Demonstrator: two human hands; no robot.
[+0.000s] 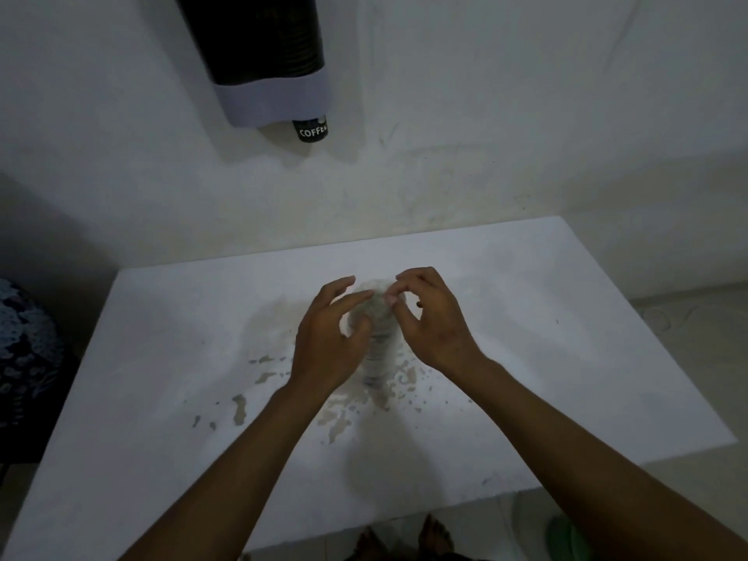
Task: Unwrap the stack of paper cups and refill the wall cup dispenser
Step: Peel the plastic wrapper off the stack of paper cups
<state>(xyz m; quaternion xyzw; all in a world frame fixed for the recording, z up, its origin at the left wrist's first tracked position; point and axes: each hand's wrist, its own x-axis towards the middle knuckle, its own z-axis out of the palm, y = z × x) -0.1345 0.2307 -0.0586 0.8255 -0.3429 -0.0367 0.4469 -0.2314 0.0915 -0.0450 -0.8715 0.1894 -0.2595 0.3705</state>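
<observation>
- At the far left edge, beside the surface (170, 358), sits a dark patterned object (24, 350) that I cannot identify in the dim light.
- The surface is white and worn, with patches of chipped paint around the middle.
- On the wall up and to the left hangs the cup dispenser (263, 58), a dark tube with a pale collar at the bottom.
- A black cup (310, 130) with white lettering pokes out from under that collar.
- My left hand (328, 342) is curled partway, fingers bent around the left side of the stack of cups (378, 350); the thumb presses on the wrap and the fingertips reach the top.
- The stack of cups stands upright in the middle of the surface, between my two hands, inside a clear plastic wrap; it looks blurred.
- My right hand (433, 317) pinches at the top of the wrap with thumb and forefinger, the other fingers loosely arched and spread above it.
- Below the near edge of the surface my bare feet (404, 540) show on the floor.
- Something green (566, 540) lies on the floor to the right of them, too blurred to name.
</observation>
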